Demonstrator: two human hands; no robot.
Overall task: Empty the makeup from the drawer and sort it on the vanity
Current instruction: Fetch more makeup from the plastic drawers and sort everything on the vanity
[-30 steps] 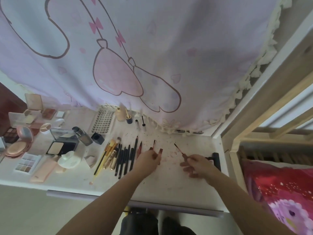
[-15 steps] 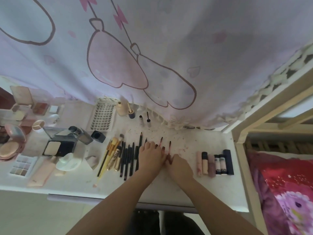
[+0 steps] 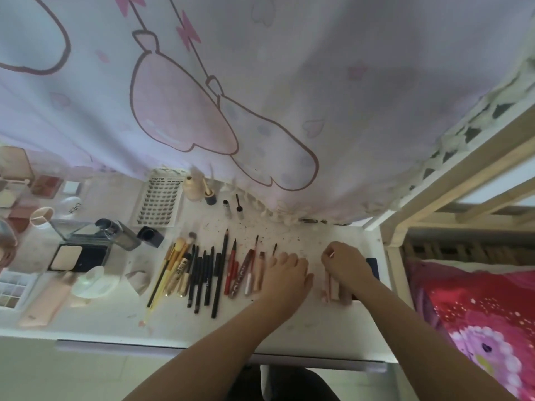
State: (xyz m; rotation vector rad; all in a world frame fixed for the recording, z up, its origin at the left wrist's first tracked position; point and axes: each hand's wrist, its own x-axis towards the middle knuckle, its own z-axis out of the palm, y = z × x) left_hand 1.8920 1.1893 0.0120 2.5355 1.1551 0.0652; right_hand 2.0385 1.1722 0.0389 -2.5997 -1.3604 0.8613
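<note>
On the white vanity [image 3: 304,328] lies a row of brushes [image 3: 176,267], black pencils [image 3: 208,276] and red lip wands [image 3: 240,270]. My left hand [image 3: 285,273] sits palm down at the right end of that row. Its fingers curl over a thin dark-tipped wand [image 3: 274,248] that pokes out beyond the knuckles. My right hand [image 3: 346,264] hovers over a group of pale lipstick tubes [image 3: 330,285] and pinches a small light-tipped one [image 3: 331,253]. A dark tube [image 3: 373,267] shows behind my right wrist.
Compacts [image 3: 78,256], palettes [image 3: 13,287], a lash tray [image 3: 160,201] and small bottles [image 3: 194,189] fill the left and back of the top. A pink printed curtain [image 3: 260,82] hangs behind. A wooden bed frame [image 3: 396,235] and red blanket [image 3: 477,314] stand to the right.
My right hand left the wand row and moved right onto the lipstick tubes. My left hand shifted slightly right along the row. The camera tilted down.
</note>
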